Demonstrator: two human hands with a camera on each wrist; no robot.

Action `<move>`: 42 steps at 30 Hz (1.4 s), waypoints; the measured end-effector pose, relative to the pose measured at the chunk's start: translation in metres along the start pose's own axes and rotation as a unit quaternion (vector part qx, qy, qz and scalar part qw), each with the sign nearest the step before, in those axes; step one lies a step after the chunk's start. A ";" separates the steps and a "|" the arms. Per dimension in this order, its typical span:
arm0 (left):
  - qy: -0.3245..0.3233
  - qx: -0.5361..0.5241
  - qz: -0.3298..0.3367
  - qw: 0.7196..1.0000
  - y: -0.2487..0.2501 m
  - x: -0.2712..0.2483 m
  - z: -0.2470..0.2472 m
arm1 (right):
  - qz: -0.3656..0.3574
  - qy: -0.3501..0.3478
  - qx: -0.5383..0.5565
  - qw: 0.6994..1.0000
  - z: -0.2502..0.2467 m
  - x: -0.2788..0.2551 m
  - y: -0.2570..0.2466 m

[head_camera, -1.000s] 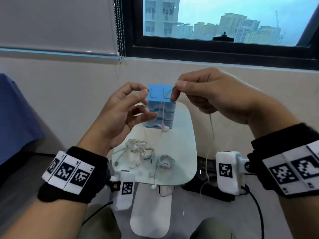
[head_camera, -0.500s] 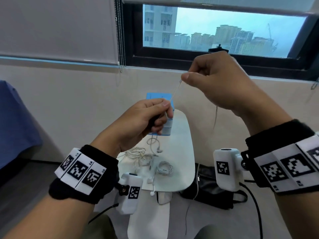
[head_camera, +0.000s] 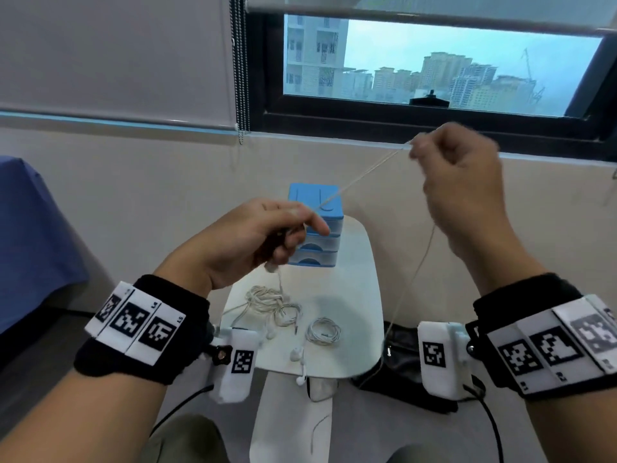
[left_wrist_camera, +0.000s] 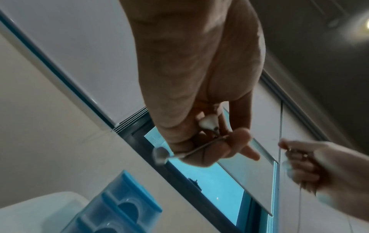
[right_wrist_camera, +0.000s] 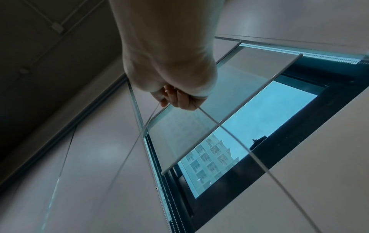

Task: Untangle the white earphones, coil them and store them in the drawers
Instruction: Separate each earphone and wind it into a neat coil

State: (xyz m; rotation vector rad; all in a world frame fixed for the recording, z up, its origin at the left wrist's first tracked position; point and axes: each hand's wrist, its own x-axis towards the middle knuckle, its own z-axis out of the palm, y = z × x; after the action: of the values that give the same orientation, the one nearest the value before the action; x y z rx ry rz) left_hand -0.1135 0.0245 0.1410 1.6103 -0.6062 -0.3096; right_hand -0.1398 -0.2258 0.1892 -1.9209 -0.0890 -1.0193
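Left hand (head_camera: 253, 235) at frame centre pinches earphone cord (head_camera: 360, 177), earbud (left_wrist_camera: 208, 122) tucked in curled fingers. Right hand (head_camera: 464, 182), raised upper right, pinches same cord, stretched taut between; rest hangs down. Blue drawers (head_camera: 317, 228) behind left hand, shut. Tangled earphones (head_camera: 270, 304) and coiled pair (head_camera: 324, 330) on white table (head_camera: 360, 289).

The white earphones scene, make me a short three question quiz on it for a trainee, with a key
1. True or false: the blue drawer unit stands on the white table with all its drawers shut.
2. Which hand holds the earbud end of the cable? A. left hand B. right hand C. neither
3. Fill in: beside the tangled earphones on the table lies one set already ____.

Key
1. True.
2. A; the left wrist view shows an earbud in its fingers, while the right hand pinches the cable higher up.
3. Coiled: the coiled earphones.
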 end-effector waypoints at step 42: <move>0.152 -0.090 0.040 0.983 -0.027 -0.003 0.016 | 0.340 0.063 0.311 0.885 0.013 -0.013 0.018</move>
State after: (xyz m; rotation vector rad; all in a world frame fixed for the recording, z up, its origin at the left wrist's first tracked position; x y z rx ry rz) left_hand -0.1192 0.0136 0.1117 1.4194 -0.3950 -0.0525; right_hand -0.1322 -0.2219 0.1653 -1.1463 0.2881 -0.5303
